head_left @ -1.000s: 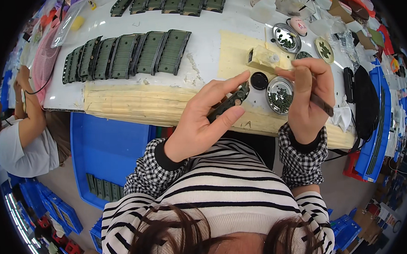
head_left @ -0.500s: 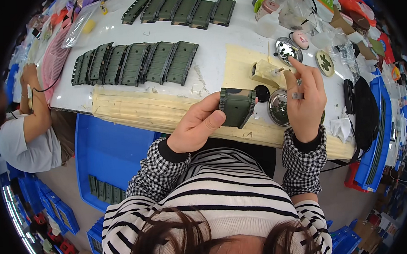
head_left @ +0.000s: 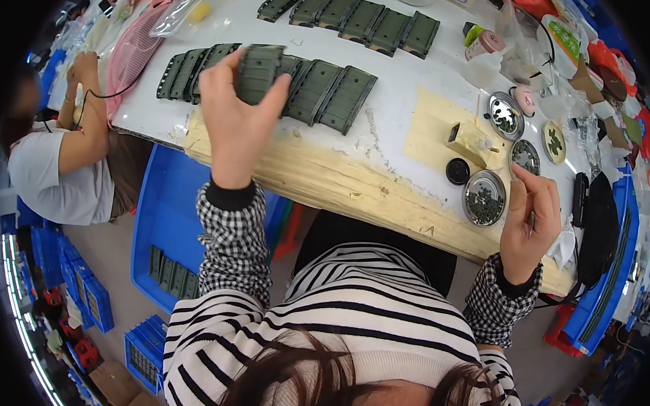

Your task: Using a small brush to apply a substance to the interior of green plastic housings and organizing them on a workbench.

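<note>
My left hand reaches over the nearer row of curved green plastic pieces on the white table. Between its thumb and fingers is one curved green plastic piece, slightly blurred and lying over the row. My right hand is closed in a pinch at the right, beside a small metal dish; what its fingertips hold, if anything, is too small to tell. Close by are another metal dish of small dark green bits and a third dish holding some more.
A second row of green pieces lies farther back. A yellowish block-like holder and a round black lid stand near the dishes. Bottles and bags crowd the right. A blue bin sits below the table edge; a person works at left.
My left hand has swung from the table's front edge up and left to the nearer row with the green piece. My right hand has dropped lower, its fingers curling in. The view has shifted.
</note>
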`<state>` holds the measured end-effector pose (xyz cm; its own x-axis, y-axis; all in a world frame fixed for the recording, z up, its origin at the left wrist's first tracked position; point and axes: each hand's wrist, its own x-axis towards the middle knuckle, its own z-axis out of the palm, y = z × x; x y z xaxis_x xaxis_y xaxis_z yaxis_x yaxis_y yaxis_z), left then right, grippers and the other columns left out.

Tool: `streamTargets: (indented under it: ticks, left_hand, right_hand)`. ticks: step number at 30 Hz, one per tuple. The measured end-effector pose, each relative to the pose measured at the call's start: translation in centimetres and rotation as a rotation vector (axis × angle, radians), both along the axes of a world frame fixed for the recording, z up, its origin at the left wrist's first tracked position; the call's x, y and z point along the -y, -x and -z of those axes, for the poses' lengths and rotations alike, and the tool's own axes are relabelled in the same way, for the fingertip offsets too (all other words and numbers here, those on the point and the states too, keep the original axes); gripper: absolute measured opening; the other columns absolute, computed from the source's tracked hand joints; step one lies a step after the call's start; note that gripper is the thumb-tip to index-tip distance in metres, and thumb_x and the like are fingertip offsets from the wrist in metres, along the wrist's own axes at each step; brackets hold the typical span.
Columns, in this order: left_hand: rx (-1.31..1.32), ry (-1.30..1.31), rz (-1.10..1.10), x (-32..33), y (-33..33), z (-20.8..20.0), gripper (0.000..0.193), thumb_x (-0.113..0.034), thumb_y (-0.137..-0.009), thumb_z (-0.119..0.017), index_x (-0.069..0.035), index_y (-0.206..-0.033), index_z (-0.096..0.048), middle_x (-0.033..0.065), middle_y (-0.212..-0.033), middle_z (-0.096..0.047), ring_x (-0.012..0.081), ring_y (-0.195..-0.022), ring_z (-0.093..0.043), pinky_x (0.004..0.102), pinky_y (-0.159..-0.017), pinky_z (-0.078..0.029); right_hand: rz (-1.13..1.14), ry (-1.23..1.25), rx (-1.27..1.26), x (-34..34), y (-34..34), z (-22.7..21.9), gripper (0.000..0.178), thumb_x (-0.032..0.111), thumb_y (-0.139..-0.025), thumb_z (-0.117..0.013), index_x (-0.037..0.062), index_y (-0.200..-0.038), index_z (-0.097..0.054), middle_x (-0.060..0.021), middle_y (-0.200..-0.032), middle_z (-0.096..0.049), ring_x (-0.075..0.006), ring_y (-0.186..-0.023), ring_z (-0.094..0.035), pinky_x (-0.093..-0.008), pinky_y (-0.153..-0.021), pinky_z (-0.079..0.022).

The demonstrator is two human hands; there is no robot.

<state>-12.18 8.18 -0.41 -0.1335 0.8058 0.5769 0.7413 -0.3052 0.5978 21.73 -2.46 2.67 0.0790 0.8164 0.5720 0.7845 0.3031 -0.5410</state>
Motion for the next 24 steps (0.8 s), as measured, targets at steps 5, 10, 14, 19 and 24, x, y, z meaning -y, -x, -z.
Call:
streamTargets:
  ticks: [5, 10, 14, 19, 24]
  left_hand:
    - [-0.221, -0.008, -0.147, -3.0, 3.6, 0.2, 0.056, -0.026, -0.075, -0.081, 0.004, -0.116, -0.059, 0.0176, -0.100, -0.062, 0.0292, -0.091, -0.059, 0.0381, -0.082, -0.048]
    - [-0.459, -0.023, -0.212, -2.9, 2.9, 0.2, 0.048, -0.034, -0.076, -0.080, 0.001, -0.106, -0.066, 0.0157, -0.096, -0.065, 0.0303, -0.084, -0.059, 0.0392, -0.078, -0.047]
    - [-0.482, -0.046, -0.187, -2.7, 3.2, 0.3, 0.041, -0.034, -0.080, -0.077, -0.001, -0.104, -0.069, 0.0145, -0.096, -0.066, 0.0284, -0.084, -0.060, 0.0384, -0.078, -0.048]
    - [-0.497, -0.144, -0.073, -2.8, 1.5, -1.4, 0.035, -0.030, -0.083, -0.076, -0.003, -0.104, -0.070, 0.0138, -0.095, -0.065, 0.0270, -0.086, -0.062, 0.0352, -0.076, -0.048]
    - [-0.383, 0.087, 0.517, -7.3, -6.8, -5.4, 0.043, -0.043, -0.088, -0.065, -0.001, -0.099, -0.067, 0.0147, -0.088, -0.065, 0.0280, -0.087, -0.064, 0.0363, -0.077, -0.050]
  right_hand:
    - [-0.043, -0.002, 0.003, 0.0, -0.1, 0.4, 0.018, -0.004, -0.086, -0.067, -0.0006, -0.103, -0.069, -0.0036, -0.081, -0.057, -0.0049, -0.052, -0.032, -0.0221, -0.049, -0.026]
    - [-0.034, 0.016, 0.003, 0.1, 0.0, 0.5, 0.017, -0.004, -0.085, -0.068, -0.0008, -0.102, -0.069, -0.0029, -0.078, -0.056, -0.0054, -0.052, -0.033, -0.0224, -0.048, -0.026]
    - [-0.030, 0.028, 0.009, 0.3, -0.2, 0.5, 0.016, -0.004, -0.085, -0.068, -0.0010, -0.102, -0.069, -0.0027, -0.077, -0.055, -0.0057, -0.052, -0.033, -0.0225, -0.048, -0.026]
    - [-0.012, 0.013, 0.002, 0.6, -0.6, 0.5, 0.017, -0.002, -0.086, -0.068, -0.0011, -0.102, -0.069, -0.0023, -0.076, -0.053, -0.0063, -0.052, -0.032, -0.0231, -0.049, -0.027]
    - [-0.008, 0.051, 0.012, 0.7, -0.3, 0.4, 0.017, -0.001, -0.085, -0.069, -0.0005, -0.102, -0.069, -0.0024, -0.075, -0.052, -0.0076, -0.053, -0.033, -0.0239, -0.050, -0.027]
